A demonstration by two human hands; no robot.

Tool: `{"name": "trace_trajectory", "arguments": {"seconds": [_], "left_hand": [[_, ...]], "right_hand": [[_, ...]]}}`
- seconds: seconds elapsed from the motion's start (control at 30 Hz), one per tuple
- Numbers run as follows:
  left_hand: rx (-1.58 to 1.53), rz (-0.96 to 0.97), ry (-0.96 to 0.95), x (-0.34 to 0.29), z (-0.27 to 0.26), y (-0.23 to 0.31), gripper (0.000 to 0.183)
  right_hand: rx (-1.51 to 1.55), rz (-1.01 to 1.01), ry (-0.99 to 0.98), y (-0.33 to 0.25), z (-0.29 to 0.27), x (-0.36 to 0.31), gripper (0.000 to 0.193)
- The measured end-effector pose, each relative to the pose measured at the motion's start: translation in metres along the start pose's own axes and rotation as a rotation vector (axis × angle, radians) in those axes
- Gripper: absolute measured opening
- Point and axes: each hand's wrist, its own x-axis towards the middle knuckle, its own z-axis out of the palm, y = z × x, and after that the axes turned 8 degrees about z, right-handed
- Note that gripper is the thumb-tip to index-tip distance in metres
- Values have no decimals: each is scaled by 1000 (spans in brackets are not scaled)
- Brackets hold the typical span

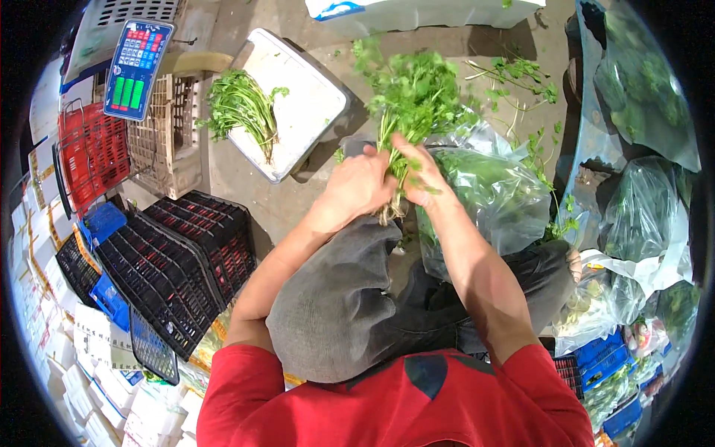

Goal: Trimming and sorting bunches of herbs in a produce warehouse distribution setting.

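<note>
A bunch of coriander (417,89) is held over my knees, its leaves pointing away from me and its pale roots toward me. My left hand (359,182) is closed around the stems from the left side. On the right side of the stems, my right hand (421,173) is closed too, slightly smeared by motion, with a few loose sprigs at its fingers. A clear plastic bag (488,194) full of greens stands just right of my right hand. Another, smaller bunch of coriander (244,108) lies on a white lid-like tray (305,112) to the left.
Loose stalks (514,74) are scattered on the floor at the far right. Black crates (171,261), a red basket (93,153) and a scale display (138,71) stand on the left. A white foam box (432,15) is at the far side; bagged greens (640,201) line the right.
</note>
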Motion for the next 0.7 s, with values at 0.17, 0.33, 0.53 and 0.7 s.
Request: {"name": "trace_trajectory", "arguments": {"seconds": [0.17, 0.33, 0.53, 0.7], "left_hand": [[-818, 14, 25, -11, -18, -28, 33], [-1387, -439, 293, 5, 9, -25, 31], [-726, -130, 380, -2, 22, -33, 14], [-765, -187, 144, -9, 22, -33, 13]], "right_hand": [[111, 89, -31, -8, -12, -5, 33], [106, 124, 16, -8, -4, -9, 35], [74, -153, -223, -1, -14, -18, 51], [229, 140, -277, -20, -18, -5, 58]]}}
